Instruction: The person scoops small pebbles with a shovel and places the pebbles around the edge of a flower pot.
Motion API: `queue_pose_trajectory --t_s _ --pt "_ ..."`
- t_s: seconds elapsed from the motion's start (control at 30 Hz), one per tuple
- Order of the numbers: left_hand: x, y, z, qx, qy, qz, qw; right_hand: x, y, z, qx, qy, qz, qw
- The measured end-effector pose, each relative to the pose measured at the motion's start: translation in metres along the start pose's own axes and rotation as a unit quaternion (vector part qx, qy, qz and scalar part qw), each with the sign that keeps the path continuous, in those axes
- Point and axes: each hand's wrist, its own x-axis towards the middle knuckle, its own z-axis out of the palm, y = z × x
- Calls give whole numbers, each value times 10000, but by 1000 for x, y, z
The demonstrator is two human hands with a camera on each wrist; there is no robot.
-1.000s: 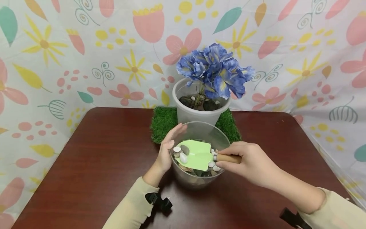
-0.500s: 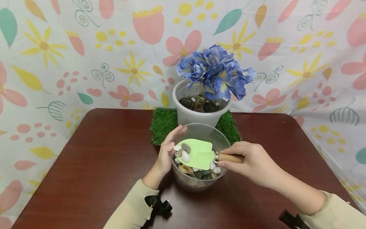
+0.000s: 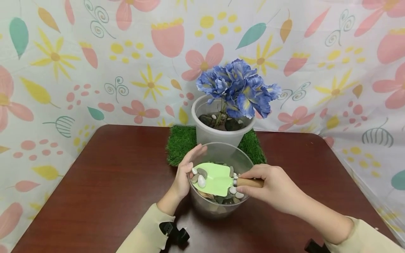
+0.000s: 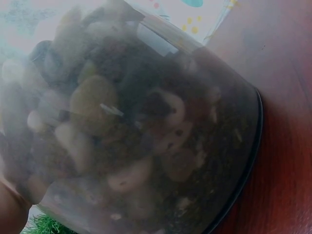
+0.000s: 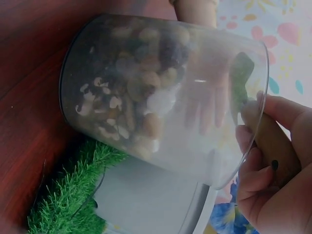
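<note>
A clear bucket (image 3: 210, 211) stands upright on the table, partly filled with mixed pebbles. A garden trowel with a light green blade (image 3: 218, 179) and wooden handle (image 3: 250, 182) lies level inside its rim, over the pebbles. White and grey pebbles (image 3: 201, 181) sit toward the blade's tip. My right hand (image 3: 275, 186) grips the handle between thumb and fingers at the bucket's right side. My left hand (image 3: 182, 177) rests against the bucket's left wall. In the right wrist view, straight left fingers (image 5: 212, 105) show through the plastic; the left wrist view mostly shows pebbles through the hazy wall.
Behind the bucket, a white pot (image 3: 218, 138) with blue artificial flowers (image 3: 237, 88) stands on a green grass mat (image 3: 180, 144). All stand on a dark wooden table (image 3: 126, 175). A patterned cloth (image 3: 120, 63) hangs close behind.
Half a second ago the trowel was slightly higher and farther right; now it sits lower and more to the left. The left hand stays on the bucket. The head view has tilted up slightly.
</note>
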Motion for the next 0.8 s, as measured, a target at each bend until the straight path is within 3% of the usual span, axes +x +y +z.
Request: queue_pose_trajectory --t_s 0.43,0.6,0.8 --pt "3 0 -1 -155 -1 -51 9999 0 5 -2 -39 140 56 9999" --pt "2 0 -1 -243 5 23 9997 5 4 2 -142 191 -77 9997" --pt "0 0 0 -315 14 88 9995 4 3 3 -218 178 55 9996"
